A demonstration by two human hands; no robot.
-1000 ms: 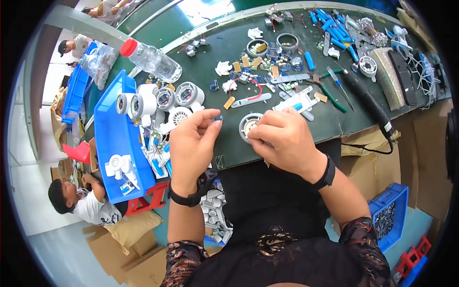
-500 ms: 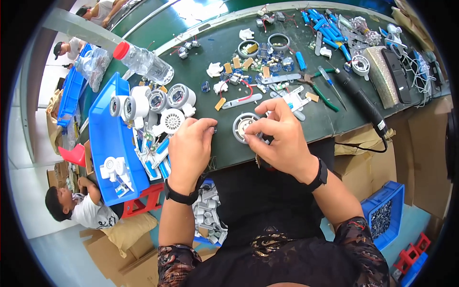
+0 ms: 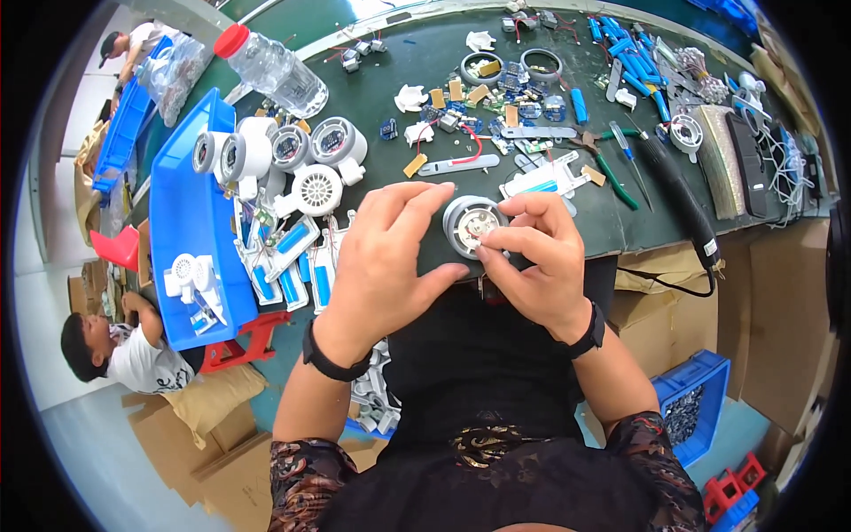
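Note:
A round grey-rimmed fan housing (image 3: 471, 226) with a pale disc and small parts inside is at the bench's near edge. My right hand (image 3: 542, 266) grips it, thumb and fingertips at its right side and over its face. To its left, my left hand (image 3: 387, 253) has its thumb and fingers apart, with nothing visible between them. The fingertips come close to the housing's rim; whether they touch it is unclear. Left of that hand lie white fan heads, one with a slotted grille (image 3: 317, 190), and white handle shells with blue batteries (image 3: 293, 238).
A blue bin (image 3: 191, 266) with white fan parts stands left, below a red-capped bottle (image 3: 279, 75). Circuit boards (image 3: 510, 89), pliers (image 3: 607, 164), a thin screwdriver (image 3: 631, 160) and a black corded power driver (image 3: 678, 195) lie beyond and right. A person sits at lower left.
My left hand has opened from a pinch and moved right, toward the fan housing. My right hand stays at the housing, fingers now lower on its side. The view has shifted slightly.

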